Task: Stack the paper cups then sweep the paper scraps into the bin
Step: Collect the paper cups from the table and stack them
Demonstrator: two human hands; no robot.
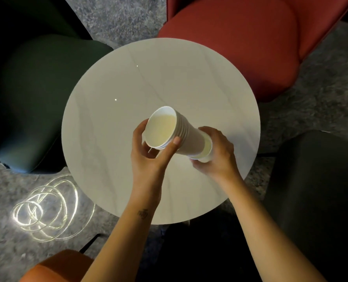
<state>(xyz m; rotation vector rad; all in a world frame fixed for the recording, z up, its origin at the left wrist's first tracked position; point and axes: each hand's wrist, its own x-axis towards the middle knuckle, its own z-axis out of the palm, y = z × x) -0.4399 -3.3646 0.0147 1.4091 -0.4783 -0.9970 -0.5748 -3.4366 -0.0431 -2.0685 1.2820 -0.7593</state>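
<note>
The stacking step looks all but done: the nested paper cups [186, 137] form one stack, held in the air just above the middle of the round white desk [128, 78]. The stack is tipped on its side, its open mouth aimed toward 10 o'clock and its base toward 4 o'clock. The left hand [150, 157] grips the rim end, its fingers [140, 127] curled round the far side of the mouth and the thumb pressed on the near side against the ridged rims. The right hand [218, 153] wraps round the base end, fingers closed under the lowest cup. No loose cup, paper scrap or bin shows anywhere in view, so the sweeping step cannot be judged. The next move probably calls for pressing the cups snug, turning the stack upright and setting it down on the desk, which would free both hands for the scraps.
</note>
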